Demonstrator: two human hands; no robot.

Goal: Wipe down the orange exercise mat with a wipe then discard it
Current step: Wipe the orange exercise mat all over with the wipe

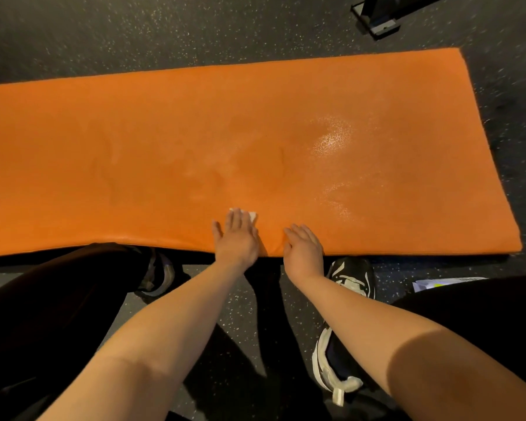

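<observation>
The orange exercise mat (195,141) lies flat across the speckled floor, with wet shiny patches on its right half. My left hand (237,238) lies flat near the mat's near edge, fingers straight, pressing a white wipe (252,215) whose corners show past my fingertips. My right hand (305,247) rests flat on the mat's near edge just to the right, fingers relaxed and holding nothing.
The floor (134,31) is dark speckled rubber. A dark piece of gym equipment (377,16) stands at the far right. My knees and black-and-white shoes (354,276) sit at the mat's near edge. A white packet (438,284) lies on the floor at the right.
</observation>
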